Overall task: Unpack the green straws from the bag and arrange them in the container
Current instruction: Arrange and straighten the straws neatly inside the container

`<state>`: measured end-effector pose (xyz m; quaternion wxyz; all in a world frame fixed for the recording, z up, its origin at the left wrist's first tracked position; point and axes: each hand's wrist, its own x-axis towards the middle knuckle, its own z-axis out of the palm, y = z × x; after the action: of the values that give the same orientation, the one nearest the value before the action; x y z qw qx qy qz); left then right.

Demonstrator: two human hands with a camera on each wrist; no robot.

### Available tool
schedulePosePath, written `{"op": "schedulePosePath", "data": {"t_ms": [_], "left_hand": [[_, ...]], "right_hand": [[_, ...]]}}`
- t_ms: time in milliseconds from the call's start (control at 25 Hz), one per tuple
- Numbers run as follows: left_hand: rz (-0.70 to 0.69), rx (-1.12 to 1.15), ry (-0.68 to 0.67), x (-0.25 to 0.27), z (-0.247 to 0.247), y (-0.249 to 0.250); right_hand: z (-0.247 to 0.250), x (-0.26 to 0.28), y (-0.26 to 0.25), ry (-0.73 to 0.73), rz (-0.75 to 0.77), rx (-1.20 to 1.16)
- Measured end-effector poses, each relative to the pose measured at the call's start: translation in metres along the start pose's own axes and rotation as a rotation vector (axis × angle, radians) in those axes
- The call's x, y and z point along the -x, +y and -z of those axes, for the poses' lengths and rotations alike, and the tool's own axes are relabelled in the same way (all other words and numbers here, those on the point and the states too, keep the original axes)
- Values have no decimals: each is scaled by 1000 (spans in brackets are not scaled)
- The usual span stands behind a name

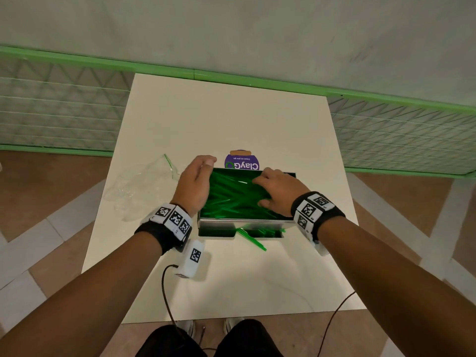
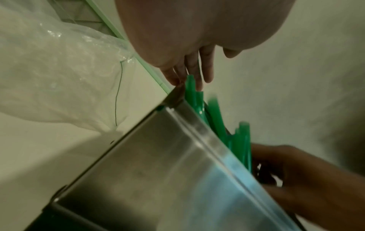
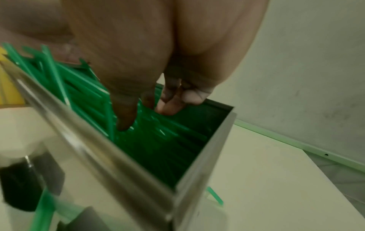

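A steel container (image 1: 244,224) stands mid-table, filled with a loose, criss-crossed heap of green straws (image 1: 231,199). My left hand (image 1: 203,163) hovers at the container's far left corner; its straight fingers (image 2: 197,73) touch the straw ends (image 2: 215,118) sticking above the rim (image 2: 158,164). My right hand (image 1: 260,191) lies palm down on the heap near the right wall. Its thumb and fingertips (image 3: 146,112) press into the straws (image 3: 154,140) inside the container (image 3: 98,156). The emptied clear bag (image 1: 139,184) lies crumpled to the left (image 2: 59,78).
A few straws (image 1: 252,239) poke out of the container's front slot onto the white table (image 1: 257,279); one shows low in the right wrist view (image 3: 215,197). A purple sticker (image 1: 242,161) sits behind the container. A white tagged device (image 1: 192,258) with a cable lies front left.
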<state>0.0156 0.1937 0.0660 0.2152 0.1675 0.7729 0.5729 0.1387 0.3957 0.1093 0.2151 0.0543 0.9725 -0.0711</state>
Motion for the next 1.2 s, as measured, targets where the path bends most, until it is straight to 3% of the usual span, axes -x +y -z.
{"op": "schedulePosePath", "data": {"t_ms": [80,160,320,680,840,1040,1200], "left_hand": [[-53,-225,-152,8,-11,-1],[-58,-339,-224,11,-13,-2],[78,-126,-242,9,-1,2],[47,-99,-217,9,3,9],[150,71,-226,3,7,7],[169,150,-220,5,6,10],[153,109,-219,2,5,2]], "right_hand": [[0,7,-2,18,43,-49],[0,8,-10,-54,120,-59],[4,-10,-26,-196,153,-75],[-8,-28,-50,-254,138,-110],[-2,-29,-49,-201,135,-1],[-11,-37,-58,-317,75,-179],[-15,-48,-58,-368,42,-120]]}}
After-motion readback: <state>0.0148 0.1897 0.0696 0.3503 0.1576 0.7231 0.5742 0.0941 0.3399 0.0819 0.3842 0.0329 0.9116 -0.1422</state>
